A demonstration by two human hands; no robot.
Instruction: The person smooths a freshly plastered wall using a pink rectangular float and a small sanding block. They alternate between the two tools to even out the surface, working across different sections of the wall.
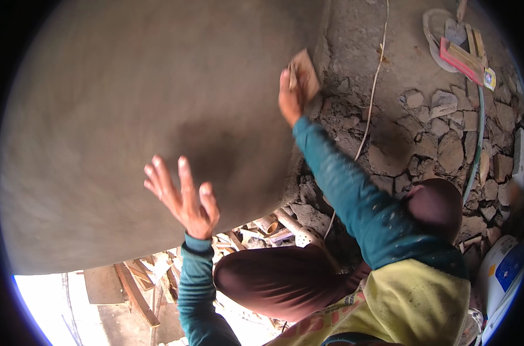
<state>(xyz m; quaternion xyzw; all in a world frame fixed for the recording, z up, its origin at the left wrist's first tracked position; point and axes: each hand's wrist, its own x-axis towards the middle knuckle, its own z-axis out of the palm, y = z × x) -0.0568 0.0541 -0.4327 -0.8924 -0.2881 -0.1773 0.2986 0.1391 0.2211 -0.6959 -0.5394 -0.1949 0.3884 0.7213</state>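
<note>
My right hand [291, 101] grips a flat wooden plastering float [309, 74] by its back, near the far right edge of a broad grey plastered wall [118, 104]. The float looks to be against the wall or very close to it, and it is slightly blurred. My fingers partly hide its handle. Lower down and to the left, my left hand [188, 202] is raised in front of the wall, fingers spread and holding nothing. Whether its fingertips touch the plaster I cannot tell.
Loose stones [440, 132] cover the ground at right, crossed by a pale cable [372, 95] and a green hose [479, 138]. A round pan [432, 40] and a red tool with a wooden handle [460, 60] lie beyond. A white bucket [495, 271] and wood scraps [136, 291] are nearer.
</note>
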